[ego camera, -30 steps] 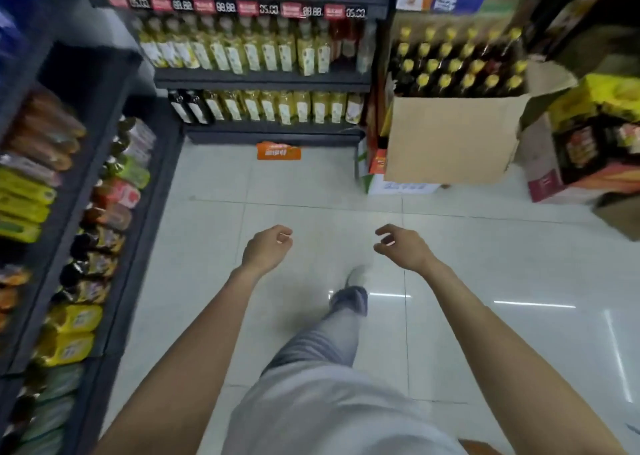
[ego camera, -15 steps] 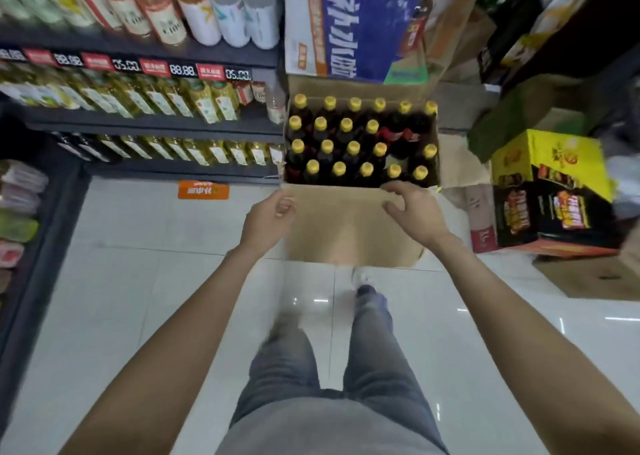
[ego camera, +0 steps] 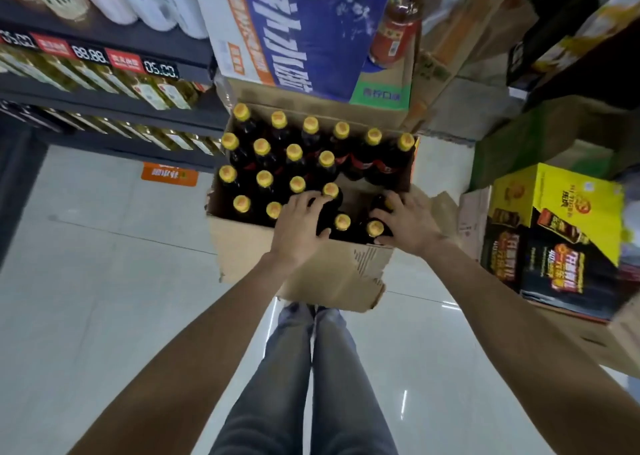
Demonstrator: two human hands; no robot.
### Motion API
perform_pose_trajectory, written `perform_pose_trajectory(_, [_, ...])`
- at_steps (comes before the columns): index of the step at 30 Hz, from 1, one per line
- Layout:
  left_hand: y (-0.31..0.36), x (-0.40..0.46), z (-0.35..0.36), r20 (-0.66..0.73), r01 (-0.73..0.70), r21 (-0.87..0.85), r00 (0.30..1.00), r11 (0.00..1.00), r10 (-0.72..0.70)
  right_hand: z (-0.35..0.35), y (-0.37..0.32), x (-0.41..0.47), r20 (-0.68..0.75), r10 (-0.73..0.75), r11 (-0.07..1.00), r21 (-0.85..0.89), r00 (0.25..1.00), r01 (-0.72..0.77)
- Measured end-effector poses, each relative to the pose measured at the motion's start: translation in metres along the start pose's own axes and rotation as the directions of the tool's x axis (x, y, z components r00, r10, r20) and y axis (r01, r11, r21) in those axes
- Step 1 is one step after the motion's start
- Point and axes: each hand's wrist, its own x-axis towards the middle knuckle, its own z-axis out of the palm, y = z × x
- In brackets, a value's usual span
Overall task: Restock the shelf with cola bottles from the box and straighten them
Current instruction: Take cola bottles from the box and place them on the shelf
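Cardboard box (ego camera: 304,267) standing on the floor (ego camera: 104,281) below the shelf (ego camera: 104,108), holding cola bottles (ego camera: 294,152) with yellow caps; nineteen caps can be counted, though the hands may hide more. Left hand (ego camera: 299,227) curls around one near-row bottle (ego camera: 329,208). Right hand (ego camera: 407,224) wraps over bottles at the near right corner.

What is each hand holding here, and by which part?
Left hand grips a dark yellow-capped cola bottle by its shoulder; right hand grips another bottle near its neck.
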Motion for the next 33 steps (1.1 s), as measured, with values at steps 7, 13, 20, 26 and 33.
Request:
perform_pose_trajectory(7, [0.003,0.037,0.022,0.227,0.029,0.142,0.972,0.989,-0.061,0.022,0.000,0.015,-0.105,-0.093,0.996,-0.012,0.990,0.093])
perform_pose_trajectory(13, [0.005,0.036,0.035,0.137,0.020,0.168,0.990,0.986,-0.043,0.024,0.011,0.027,-0.284,-0.075,0.956,0.253,0.956,0.150])
perform_pose_trajectory(20, [-0.006,0.034,0.036,0.016,-0.104,0.115,0.995,0.988,0.103,0.011,0.021,0.047,-0.300,-0.015,0.961,0.260,0.954,0.097])
perform_pose_trajectory(26, [-0.003,0.037,0.040,-0.018,-0.107,0.161,0.994,0.981,0.111,0.019,0.010,0.060,-0.357,0.082,0.995,0.083,0.930,-0.056])
perform_pose_trajectory(33, [0.020,0.035,0.041,-0.105,-0.013,0.164,0.994,0.986,0.030,0.021,0.013,0.062,-0.426,0.052,0.997,0.075,0.903,-0.021])
